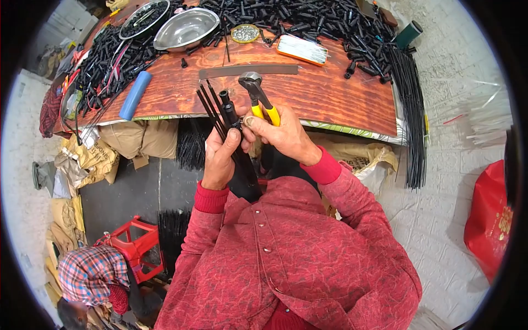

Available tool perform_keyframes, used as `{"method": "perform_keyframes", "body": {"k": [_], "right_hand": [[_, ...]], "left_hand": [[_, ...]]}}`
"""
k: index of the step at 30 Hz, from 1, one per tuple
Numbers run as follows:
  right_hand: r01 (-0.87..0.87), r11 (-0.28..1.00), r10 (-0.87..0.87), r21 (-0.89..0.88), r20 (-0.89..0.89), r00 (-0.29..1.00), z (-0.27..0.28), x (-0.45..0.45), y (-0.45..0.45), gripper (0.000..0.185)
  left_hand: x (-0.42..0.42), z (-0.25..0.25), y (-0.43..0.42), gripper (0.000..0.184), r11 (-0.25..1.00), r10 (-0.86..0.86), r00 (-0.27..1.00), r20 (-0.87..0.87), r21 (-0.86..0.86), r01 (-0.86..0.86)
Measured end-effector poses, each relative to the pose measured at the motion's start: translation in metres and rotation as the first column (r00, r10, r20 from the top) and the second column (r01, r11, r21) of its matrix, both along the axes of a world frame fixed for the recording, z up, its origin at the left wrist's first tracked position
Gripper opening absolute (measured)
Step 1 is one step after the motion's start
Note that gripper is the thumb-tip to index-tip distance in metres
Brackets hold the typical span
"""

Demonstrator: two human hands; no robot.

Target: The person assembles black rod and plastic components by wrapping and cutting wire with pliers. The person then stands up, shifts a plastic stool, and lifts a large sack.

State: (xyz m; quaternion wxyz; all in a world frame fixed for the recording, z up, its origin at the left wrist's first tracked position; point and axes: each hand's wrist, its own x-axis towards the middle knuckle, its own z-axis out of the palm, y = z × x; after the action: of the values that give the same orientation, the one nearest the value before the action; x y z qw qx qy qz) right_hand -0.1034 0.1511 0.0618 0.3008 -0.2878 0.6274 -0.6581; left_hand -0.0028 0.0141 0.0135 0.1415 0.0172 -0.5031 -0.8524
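My left hand [221, 155] is closed round a bundle of thin black rods [208, 110] with a black tubular plastic piece [229, 110] among them, which looks like an umbrella frame. The rods point up toward the table and slant down past my palm. My right hand [286, 135] holds a pair of pincers [257, 93] with yellow handles, the metal head upward. Its thumb and forefinger also meet at the plastic piece, beside my left thumb. Whatever small part may be pinched there is hidden.
On the wooden table [330, 99] lie a dark flat strip [247, 70], a blue roll [135, 95], a steel bowl [187, 28], a yellow dish [245, 33], a tray of thin pins [301, 50] and heaped black parts [363, 38]. A red stool [135, 247] stands lower left.
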Motion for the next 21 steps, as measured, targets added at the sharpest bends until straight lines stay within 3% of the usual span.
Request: {"method": "perform_keyframes", "body": {"k": [14, 20, 21], "right_hand": [[0.024, 0.999, -0.023, -0.038, 0.023, 0.999, 0.0022, 0.0006, -0.0035, 0.016], [0.178, 0.984, -0.174, -0.017, -0.330, 0.928, -0.0051, 0.0074, -0.0082, 0.015], [0.160, 0.987, -0.157, -0.016, -0.295, 0.942, -0.0065, 0.0071, -0.0091, 0.015]], "left_hand": [[-0.0026, -0.0048, -0.0021, 0.050, 1.000, 0.018, 1.000, 0.010, -0.025, -0.018], [-0.0046, -0.0054, -0.0003, 0.049, 0.998, 0.054, 0.998, 0.015, -0.029, -0.053], [-0.0047, -0.0074, -0.0017, 0.049, 0.998, 0.054, 0.998, 0.015, -0.032, -0.054]]}}
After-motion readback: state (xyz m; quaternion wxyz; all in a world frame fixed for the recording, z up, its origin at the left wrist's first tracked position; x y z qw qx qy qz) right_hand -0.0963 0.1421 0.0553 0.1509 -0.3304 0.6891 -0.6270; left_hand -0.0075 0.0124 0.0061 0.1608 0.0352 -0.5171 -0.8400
